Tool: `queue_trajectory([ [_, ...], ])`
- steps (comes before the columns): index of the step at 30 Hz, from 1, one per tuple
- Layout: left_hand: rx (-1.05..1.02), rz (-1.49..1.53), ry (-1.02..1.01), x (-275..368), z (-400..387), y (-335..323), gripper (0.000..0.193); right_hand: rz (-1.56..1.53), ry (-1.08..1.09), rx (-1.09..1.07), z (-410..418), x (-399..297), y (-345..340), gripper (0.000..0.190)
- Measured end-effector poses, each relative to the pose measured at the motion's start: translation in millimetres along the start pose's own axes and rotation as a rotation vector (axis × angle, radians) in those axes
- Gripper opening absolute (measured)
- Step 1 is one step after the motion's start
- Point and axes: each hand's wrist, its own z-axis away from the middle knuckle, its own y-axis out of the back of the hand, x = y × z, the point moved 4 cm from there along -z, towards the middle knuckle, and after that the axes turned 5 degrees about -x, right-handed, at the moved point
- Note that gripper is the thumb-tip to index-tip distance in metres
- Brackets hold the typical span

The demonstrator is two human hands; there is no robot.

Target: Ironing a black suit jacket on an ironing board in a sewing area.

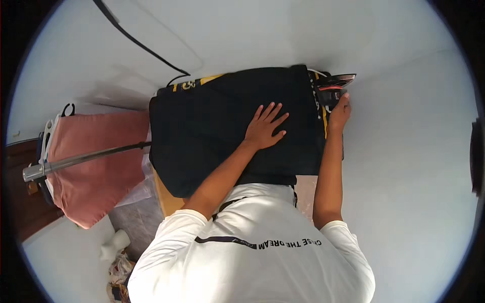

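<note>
A black cloth garment (pixel 204 125) lies spread over a padded surface before me. My left hand (pixel 264 128) rests palm down on it, fingers apart, with nothing held. At the far right end my right hand (pixel 340 113) grips a dark clothes iron (pixel 333 92) with a reddish band. The iron is tilted up, its metal soleplate turned towards the wall, beyond the garment's right edge. Beneath the garment a black and yellow patterned cover (pixel 189 84) shows along the back and right edges.
On the left, a pink cloth (pixel 98 159) hangs from white hangers beside a metal pole (pixel 75 161). A black cord (pixel 144 47) runs down the white wall (pixel 242 34) to the back left corner. Bagged items (pixel 120 267) and a white object (pixel 115 242) sit on the lower left floor.
</note>
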Motion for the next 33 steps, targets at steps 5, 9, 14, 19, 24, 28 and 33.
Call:
queue_trajectory([
  [5,-0.013,0.246,-0.157,13.2,40.4,46.4,0.042,-0.289,-0.044,-0.116,12.2,7.0,10.2,0.068],
  [9,-0.418,0.392,-0.201,21.7,88.8,41.7,0.036,-0.167,-0.034,-0.152,13.6,11.6,19.5,0.062],
  [14,-0.578,0.351,-0.164,28.2,113.8,30.4,0.025,-0.250,-0.027,-0.099,19.6,8.9,22.0,0.059],
  [19,-0.653,0.227,-0.165,37.6,125.0,10.1,0.011,-0.245,-0.027,-0.104,23.7,23.3,22.5,0.063],
  [24,-0.665,0.602,0.088,39.5,123.2,41.8,0.021,-0.147,0.132,0.099,59.4,32.8,43.9,0.047],
  [28,-0.620,0.721,0.159,30.8,129.6,64.0,0.020,-0.290,0.099,-0.007,132.6,1.7,41.1,0.032],
  [33,-0.501,1.027,0.068,13.5,128.2,107.6,0.017,-0.370,-0.091,-0.931,219.2,-36.7,8.3,0.020],
])
